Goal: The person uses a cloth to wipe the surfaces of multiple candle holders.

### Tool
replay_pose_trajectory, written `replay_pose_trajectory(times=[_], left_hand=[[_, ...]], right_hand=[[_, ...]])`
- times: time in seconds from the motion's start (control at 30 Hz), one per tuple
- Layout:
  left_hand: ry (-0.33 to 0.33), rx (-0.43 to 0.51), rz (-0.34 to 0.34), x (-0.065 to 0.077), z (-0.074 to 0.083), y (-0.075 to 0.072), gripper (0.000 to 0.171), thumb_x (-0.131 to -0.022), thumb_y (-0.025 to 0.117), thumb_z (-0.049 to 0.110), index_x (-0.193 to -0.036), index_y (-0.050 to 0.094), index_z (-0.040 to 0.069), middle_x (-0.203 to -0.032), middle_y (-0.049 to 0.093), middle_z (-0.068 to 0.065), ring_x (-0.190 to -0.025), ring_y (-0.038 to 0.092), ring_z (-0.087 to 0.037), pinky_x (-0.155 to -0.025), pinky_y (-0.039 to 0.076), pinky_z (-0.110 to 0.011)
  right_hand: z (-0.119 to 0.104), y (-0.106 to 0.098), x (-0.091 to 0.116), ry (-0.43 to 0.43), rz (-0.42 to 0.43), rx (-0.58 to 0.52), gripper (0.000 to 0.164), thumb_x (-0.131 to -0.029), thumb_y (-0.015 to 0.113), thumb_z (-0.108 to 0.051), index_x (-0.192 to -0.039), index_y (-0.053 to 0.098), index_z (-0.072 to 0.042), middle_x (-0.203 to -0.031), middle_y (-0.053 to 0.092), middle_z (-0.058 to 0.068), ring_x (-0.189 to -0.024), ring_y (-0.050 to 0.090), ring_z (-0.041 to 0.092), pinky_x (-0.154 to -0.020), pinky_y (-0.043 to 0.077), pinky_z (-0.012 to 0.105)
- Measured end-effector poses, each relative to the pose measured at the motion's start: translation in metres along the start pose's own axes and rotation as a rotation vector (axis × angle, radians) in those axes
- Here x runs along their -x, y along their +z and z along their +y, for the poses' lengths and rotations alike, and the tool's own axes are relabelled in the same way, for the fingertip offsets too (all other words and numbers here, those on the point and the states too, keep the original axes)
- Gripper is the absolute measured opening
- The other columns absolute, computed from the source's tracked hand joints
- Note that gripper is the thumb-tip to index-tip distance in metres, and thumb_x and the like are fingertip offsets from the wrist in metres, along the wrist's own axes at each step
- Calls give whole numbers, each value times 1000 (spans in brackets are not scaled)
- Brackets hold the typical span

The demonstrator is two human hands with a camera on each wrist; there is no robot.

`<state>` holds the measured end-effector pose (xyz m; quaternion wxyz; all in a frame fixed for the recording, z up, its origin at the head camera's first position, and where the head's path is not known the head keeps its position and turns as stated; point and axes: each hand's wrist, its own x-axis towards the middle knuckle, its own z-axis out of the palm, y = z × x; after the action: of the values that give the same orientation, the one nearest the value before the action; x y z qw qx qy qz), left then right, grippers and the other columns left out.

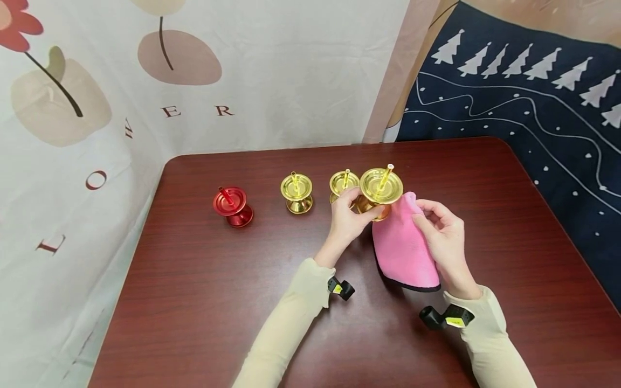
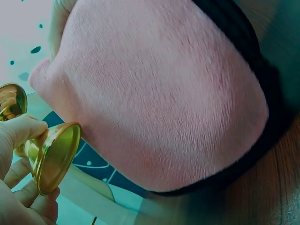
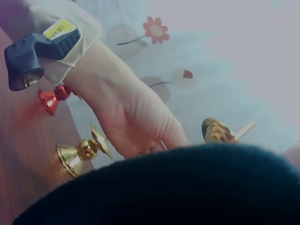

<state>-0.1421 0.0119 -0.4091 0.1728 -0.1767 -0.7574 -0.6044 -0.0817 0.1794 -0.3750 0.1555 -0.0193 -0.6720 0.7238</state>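
Observation:
My left hand (image 1: 346, 223) grips the stem of a gold candle holder (image 1: 381, 186), raised off the table with its dish up. In the left wrist view, the fingers curl around that holder near its flared base (image 2: 58, 157). A fuzzy pink cloth (image 1: 405, 250) with a black edge hangs beside it, its top pinched by my right hand (image 1: 443, 237). The cloth's dark side (image 3: 154, 187) covers the lower right wrist view and hides the right fingers there. Behind my left hand stands a second gold candle holder (image 1: 344, 182), partly covered.
Farther left on the brown table (image 1: 204, 302) stand another gold candle holder (image 1: 297, 191) and a red one (image 1: 234, 206). A pale printed curtain (image 1: 291, 81) hangs behind the table, with dark blue tree-patterned fabric (image 1: 509, 108) at the right.

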Motion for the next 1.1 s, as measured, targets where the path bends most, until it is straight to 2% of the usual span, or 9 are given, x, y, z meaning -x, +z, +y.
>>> replay_pose_trajectory(times=[0.2, 0.4, 0.57, 0.73, 0.93, 1.1], left_hand=[[-25, -33, -13, -5, -4, 12, 38, -66, 83, 9, -98, 68, -3, -94, 67, -14, -89, 57, -23, -77, 44, -23], [-34, -79, 15, -9, -9, 25, 35, -65, 84, 12, -93, 69, -1, -91, 67, -12, -89, 59, -23, -78, 45, -24], [-62, -156, 29, -9, -13, 36, 34, -66, 84, 15, -94, 70, 2, -91, 66, -9, -89, 60, -20, -79, 44, -23], [-49, -229, 21, -10, -18, 47, 35, -66, 83, 19, -94, 70, 4, -92, 67, -8, -91, 57, -21, -83, 42, -28], [-46, -260, 35, -9, -27, 59, 31, -65, 84, 19, -89, 70, 4, -86, 66, -8, -84, 56, -22, -78, 41, -28], [-67, -276, 43, -9, -34, 67, 29, -65, 83, 19, -87, 70, 5, -84, 66, -7, -82, 56, -21, -77, 41, -28]], right_hand=[[-3, -12, 2, 9, 46, 2, 23, -80, 62, 13, -94, 70, -3, -79, 64, -1, -67, 55, 7, -59, 45, 15], [-7, -23, 4, 21, 94, 5, 22, -79, 61, 14, -93, 70, -1, -76, 64, 0, -65, 55, 8, -58, 44, 15], [-11, -31, 6, 30, 124, 23, 20, -80, 62, 13, -93, 70, -1, -76, 65, 1, -64, 55, 9, -57, 44, 16], [-13, -37, 7, 56, 164, 33, 19, -80, 63, 11, -94, 69, 0, -77, 65, 1, -64, 55, 9, -56, 45, 16], [-15, -42, 8, 72, 200, 54, 19, -80, 64, 10, -95, 70, 0, -76, 65, 1, -64, 55, 10, -55, 44, 16], [-15, -43, 9, 62, 205, 12, 20, -79, 62, 13, -93, 70, 0, -74, 65, 2, -64, 55, 10, -55, 44, 17]])
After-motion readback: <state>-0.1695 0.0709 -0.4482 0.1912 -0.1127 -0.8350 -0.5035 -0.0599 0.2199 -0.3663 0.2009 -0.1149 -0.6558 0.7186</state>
